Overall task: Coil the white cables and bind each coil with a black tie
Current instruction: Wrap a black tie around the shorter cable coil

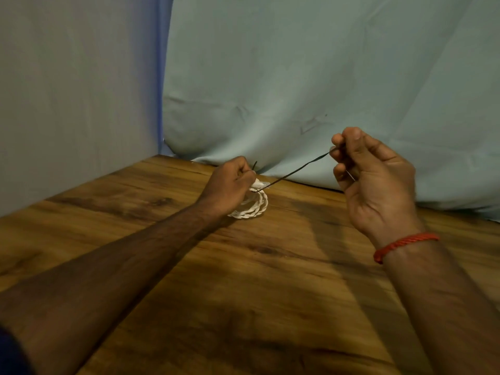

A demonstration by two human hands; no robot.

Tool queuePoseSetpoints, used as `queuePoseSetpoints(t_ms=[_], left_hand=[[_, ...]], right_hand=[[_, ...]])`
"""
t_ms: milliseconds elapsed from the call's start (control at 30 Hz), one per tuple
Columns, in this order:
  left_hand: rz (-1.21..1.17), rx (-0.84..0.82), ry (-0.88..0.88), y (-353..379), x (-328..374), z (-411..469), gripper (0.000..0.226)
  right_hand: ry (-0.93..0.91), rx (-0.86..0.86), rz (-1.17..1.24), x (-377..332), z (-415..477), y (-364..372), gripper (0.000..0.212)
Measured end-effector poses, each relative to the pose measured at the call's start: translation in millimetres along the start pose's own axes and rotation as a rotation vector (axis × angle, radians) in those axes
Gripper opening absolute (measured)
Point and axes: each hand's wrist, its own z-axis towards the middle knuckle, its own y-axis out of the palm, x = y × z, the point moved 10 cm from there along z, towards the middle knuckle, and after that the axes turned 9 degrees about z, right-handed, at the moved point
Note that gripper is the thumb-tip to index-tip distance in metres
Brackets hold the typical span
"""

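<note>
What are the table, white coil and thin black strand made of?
Table: wood or wood-look laminate, brown grain, dark knots, mild sheen. White cable coil: likely plastic-sheathed, smooth, twisted look. Black tie: thin, perhaps plastic or coated wire; too fine to tell.

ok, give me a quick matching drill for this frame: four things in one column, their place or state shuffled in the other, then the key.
1. white coiled cable
2. thin black tie
3. red braided thread wristband
4. brown wooden table

A. round the right wrist
B. beneath the coil
C. gripped by the left hand
D. pinched in the right hand

Pairs: 1-C, 2-D, 3-A, 4-B.
</note>
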Motion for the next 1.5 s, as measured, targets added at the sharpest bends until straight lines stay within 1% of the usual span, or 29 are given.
queuePoseSetpoints(t_ms=[167,367,467,600,733,867,933,1067,1200,1400,1500], left_hand=[[0.008,0.034,0.026,-3.5,-0.2,1.8,0.024],[0.046,0.035,0.1,-0.2,5.6,-0.2,0.018],[0.054,0.034,0.144,1.3,11.7,-1.5,0.023],[0.063,0.026,0.217,2.0,22.6,-4.3,0.02],[0.115,0.016,0.3,3.2,35.0,-9.8,0.016],[0.152,0.003,0.378,4.5,47.8,-15.6,0.014],[0.183,-0.005,0.412,5.7,53.0,-17.8,0.013],[0.224,-0.008,0.468,6.6,62.0,-22.1,0.014],[0.24,-0.007,0.5,5.8,67.3,-24.6,0.016],[0.303,-0.023,0.556,9.8,72.4,-28.8,0.011],[0.318,-0.009,0.57,9.0,73.5,-28.9,0.013]], right_hand=[[-0.035,-0.033,-0.066,-0.9,-0.7,3.4,0.027],[-0.077,-0.035,-0.204,2.0,4.3,0.8,0.019],[-0.063,-0.039,-0.278,7.2,4.6,1.0,0.021],[-0.041,-0.066,-0.271,16.7,1.6,5.0,0.026],[-0.141,-0.115,-0.455,18.0,-2.6,12.1,0.013],[-0.253,-0.176,-0.708,18.2,-9.2,22.6,0.011],[-0.285,-0.18,-0.757,18.1,-12.3,24.9,0.01],[-0.314,-0.167,-0.777,18.1,-14.0,26.2,0.01],[-0.293,-0.187,-0.784,22.7,-15.4,28.2,0.009],[-0.245,-0.159,-0.703,24.1,-13.1,24.3,0.009],[-0.228,-0.122,-0.67,24.2,-11.5,19.7,0.009]])
